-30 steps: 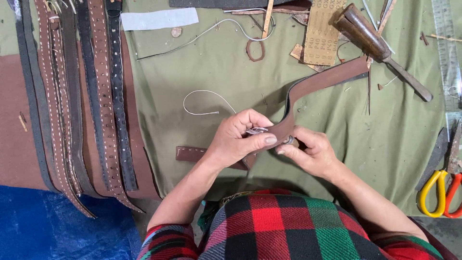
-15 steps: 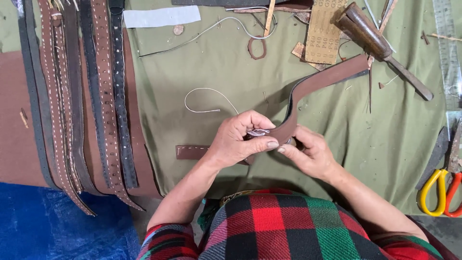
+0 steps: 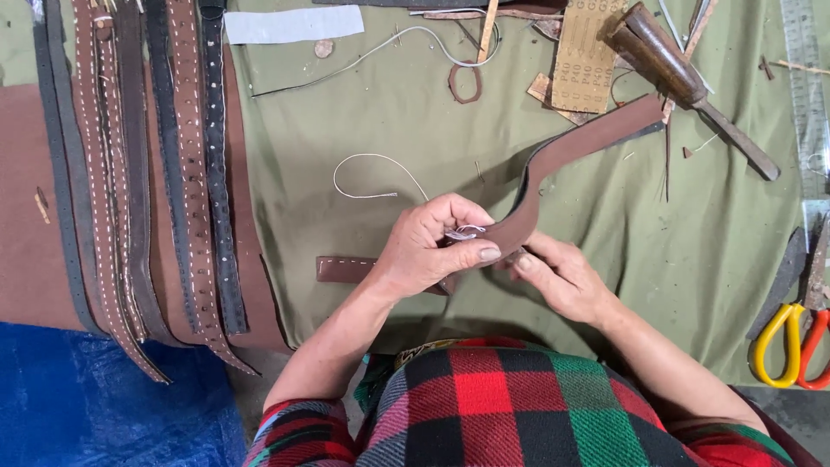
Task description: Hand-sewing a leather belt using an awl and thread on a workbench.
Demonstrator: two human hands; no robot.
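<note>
Curved brown leather strap [image 3: 571,151], smooth, dark-edged, running up and away from fingers toward top right of green cloth worktop [image 3: 389,112]. Left hand [image 3: 432,246] fingers clamped on strap's near end, thumb pressed along edge; white thread [image 3: 372,177] looping out just above them. Right hand [image 3: 562,277] fingers closed under same end. Beyond fingers: wooden-handled tool [image 3: 683,78]. Far left: stitched leather belts [image 3: 147,173]. Far right: yellow-and-orange-handled scissors [image 3: 791,337].
</note>
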